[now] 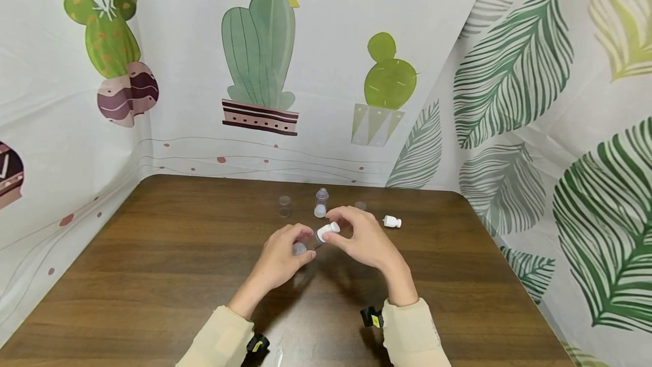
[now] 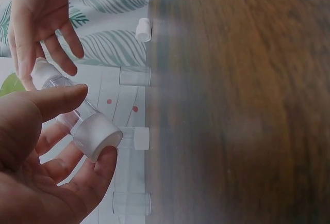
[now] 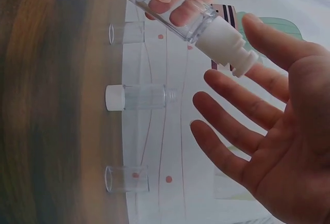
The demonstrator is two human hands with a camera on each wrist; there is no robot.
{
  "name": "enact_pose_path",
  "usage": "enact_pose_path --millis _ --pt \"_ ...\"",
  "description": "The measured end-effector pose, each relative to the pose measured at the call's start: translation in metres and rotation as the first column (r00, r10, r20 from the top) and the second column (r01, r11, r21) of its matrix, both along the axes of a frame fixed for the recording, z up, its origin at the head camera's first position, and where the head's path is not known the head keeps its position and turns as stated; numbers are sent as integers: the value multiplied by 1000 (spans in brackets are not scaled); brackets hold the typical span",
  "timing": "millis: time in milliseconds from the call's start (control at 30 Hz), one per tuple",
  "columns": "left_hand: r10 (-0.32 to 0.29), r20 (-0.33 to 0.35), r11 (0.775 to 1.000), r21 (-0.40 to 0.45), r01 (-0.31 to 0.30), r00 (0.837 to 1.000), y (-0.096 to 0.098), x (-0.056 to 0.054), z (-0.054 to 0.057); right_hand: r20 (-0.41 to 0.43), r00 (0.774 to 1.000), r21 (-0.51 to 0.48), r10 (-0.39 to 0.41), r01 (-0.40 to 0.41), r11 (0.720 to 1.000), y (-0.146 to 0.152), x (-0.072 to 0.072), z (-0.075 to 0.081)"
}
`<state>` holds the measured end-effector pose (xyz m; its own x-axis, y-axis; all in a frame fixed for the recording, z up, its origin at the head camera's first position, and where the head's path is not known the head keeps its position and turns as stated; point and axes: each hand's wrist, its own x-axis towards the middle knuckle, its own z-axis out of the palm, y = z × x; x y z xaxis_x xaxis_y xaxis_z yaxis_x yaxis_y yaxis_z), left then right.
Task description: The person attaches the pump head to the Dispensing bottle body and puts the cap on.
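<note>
I see my left hand point(image 1: 281, 254) curled round a clear bottle point(image 3: 167, 13), its long axis slanting rightward, white pump top point(image 3: 220, 41) toward my right hand point(image 1: 368, 235), whose fingers spread near that end without visible grip; the right wrist view shows its palm side, hidden from the head view; beyond, a second bottle point(image 1: 321, 201) stands on the bench point(image 1: 204, 276)

A bottle point(image 3: 164, 14) is made of clear, glossy, seemingly plastic material, fitted with a smooth white plastic pump head point(image 3: 219, 41) and a satin white base point(image 2: 95, 133). Similar shine is carried by two transparent cylinders point(image 3: 129, 33). The table point(image 1: 178, 276) is finished in smooth, faintly reflective wood grain, backed by creased, matt printed cloth point(image 1: 326, 72); cream sleeves point(image 1: 219, 336) are cut from soft-looking, matt fabric.
</note>
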<state>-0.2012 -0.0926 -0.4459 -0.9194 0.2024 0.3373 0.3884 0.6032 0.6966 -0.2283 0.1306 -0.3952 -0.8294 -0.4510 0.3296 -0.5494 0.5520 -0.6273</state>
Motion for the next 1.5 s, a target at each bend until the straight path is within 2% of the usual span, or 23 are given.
enact_pose_path --millis 433,667,933,1500 --pt "-2 8 1000 4 2 1000 0 1 1 -56 996 20 69 -68 997 4 1 4" --pt "1 9 1000 3 -1 1000 1 1 0 -49 995 29 86 -85 996 4 0 2" --pt "-4 11 1000 -3 4 1000 1 0 0 -18 996 31 91 -90 995 3 -1 1" --pt "-2 8 1000 -9 2 1000 1 0 -1 -10 997 41 78 -78 996 0 0 1"
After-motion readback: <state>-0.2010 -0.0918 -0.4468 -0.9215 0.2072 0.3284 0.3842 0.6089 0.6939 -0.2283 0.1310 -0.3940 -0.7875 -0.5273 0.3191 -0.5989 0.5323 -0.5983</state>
